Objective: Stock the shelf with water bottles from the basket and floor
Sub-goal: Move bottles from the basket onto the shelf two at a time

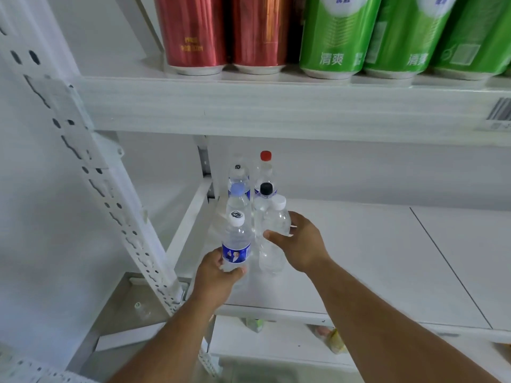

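On the smooth white shelf (359, 258), hands grip two clear ribbed bottles.

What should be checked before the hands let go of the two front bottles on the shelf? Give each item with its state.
1. Left hand grips the blue-label bottle: ok.
2. Right hand holds the white-capped clear bottle: ok.
3. Both bottles upright: ok.
4. Bottle bases fully seated on the shelf: cannot tell, the hands hide them.
5. Rows behind standing, including the black-capped bottle and red-capped bottle: ok.
6. Free shelf space to the right for more bottles: ok.
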A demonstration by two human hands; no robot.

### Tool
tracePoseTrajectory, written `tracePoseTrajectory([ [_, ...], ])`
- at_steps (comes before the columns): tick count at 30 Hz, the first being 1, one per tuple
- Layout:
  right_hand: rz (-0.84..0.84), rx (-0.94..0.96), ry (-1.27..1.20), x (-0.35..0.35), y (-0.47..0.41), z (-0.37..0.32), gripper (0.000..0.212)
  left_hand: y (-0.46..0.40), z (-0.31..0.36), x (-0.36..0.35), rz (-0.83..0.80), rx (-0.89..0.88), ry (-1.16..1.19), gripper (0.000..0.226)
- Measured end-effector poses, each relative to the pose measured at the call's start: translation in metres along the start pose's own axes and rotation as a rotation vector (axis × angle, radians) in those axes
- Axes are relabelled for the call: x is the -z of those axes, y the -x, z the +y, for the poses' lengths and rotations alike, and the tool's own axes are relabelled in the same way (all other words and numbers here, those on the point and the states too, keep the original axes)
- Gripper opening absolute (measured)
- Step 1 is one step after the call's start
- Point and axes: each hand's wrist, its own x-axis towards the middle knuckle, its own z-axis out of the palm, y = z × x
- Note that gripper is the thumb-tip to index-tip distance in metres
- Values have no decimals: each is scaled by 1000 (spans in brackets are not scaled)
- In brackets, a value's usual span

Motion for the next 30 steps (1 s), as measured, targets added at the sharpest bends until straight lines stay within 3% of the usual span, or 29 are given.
tracePoseTrajectory([
  [3, 8, -2, 38, -10, -10, 4, 56, -13, 1, 0, -10, -13, 24, 38],
  [15, -1, 35, 61, -25, -25, 13, 50, -55, 0, -1, -66, -34, 27, 49],
  [20, -16, 40, 72, -25, -26, 17, 59, -60, -4, -3, -51, -43, -58, 59],
  [30, -74, -43, 64, -24, -11, 24, 52, -51, -16, 2, -79, -29, -45, 70],
])
